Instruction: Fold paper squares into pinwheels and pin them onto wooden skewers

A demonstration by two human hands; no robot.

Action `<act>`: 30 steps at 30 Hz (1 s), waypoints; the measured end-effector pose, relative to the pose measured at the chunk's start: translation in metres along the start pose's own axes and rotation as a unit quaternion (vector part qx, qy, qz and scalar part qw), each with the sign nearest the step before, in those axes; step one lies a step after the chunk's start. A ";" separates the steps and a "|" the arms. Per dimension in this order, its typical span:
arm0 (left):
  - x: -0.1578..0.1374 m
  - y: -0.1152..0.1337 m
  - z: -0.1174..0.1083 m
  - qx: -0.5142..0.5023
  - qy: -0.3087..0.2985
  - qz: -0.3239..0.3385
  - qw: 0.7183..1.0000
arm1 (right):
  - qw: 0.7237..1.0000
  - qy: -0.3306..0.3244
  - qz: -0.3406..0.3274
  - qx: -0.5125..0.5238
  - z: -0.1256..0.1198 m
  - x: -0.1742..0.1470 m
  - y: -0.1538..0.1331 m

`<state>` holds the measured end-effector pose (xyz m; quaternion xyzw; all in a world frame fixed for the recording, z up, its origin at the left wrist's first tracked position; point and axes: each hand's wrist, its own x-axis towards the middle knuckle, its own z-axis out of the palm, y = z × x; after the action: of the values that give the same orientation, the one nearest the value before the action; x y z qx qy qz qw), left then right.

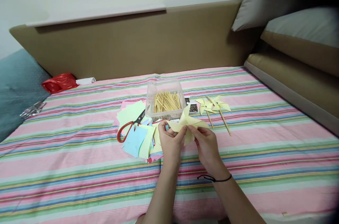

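A pale yellow paper pinwheel (197, 122) is held up between both hands, its blades folded in toward the middle. My left hand (171, 141) pinches it near the centre from the left. From the other side my right hand (208, 144) grips it, thumb close to the left thumb. Behind them stands a clear plastic box (150, 100) of thin wooden sticks (167, 101). Two yellow pinwheels on sticks, one of them this pinwheel (218, 104), lie to the right. Colored paper sheets (137, 141) and red-handled scissors (131, 125) lie left of my hands.
A small tray of dark metal bits (193, 108) sits beside the box. At the far left are a red plastic bag (60, 82) and a clear packet (33, 110). A striped cloth (87, 167) covers the surface, with cushions (293, 86) along the right and a tan board behind.
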<state>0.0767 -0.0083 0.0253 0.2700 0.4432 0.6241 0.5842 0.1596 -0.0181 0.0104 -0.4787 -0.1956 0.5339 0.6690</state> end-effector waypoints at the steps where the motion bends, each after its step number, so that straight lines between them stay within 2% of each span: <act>1: 0.000 0.000 0.000 0.001 0.000 0.000 1.000 | 1.000 0.001 -0.001 -0.002 0.000 0.000 0.000; 11: 0.000 0.001 0.000 0.011 -0.007 -0.009 1.000 | 1.000 0.013 -0.006 -0.007 0.002 0.000 -0.003; 20: -0.002 0.004 0.002 0.009 0.015 -0.004 1.000 | 1.000 -0.012 0.006 0.001 0.003 -0.003 -0.002; 26: 0.005 0.010 -0.007 0.037 0.025 0.005 0.999 | 0.995 -0.076 -0.054 -0.030 -0.009 0.006 -0.012; 30: 0.010 0.014 -0.016 0.079 -0.031 -0.030 0.996 | 0.988 -0.118 -0.034 -0.094 -0.023 0.013 -0.024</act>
<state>0.0543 -0.0012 0.0277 0.3212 0.4803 0.5607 0.5931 0.1950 -0.0156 0.0168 -0.4660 -0.3391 0.5428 0.6110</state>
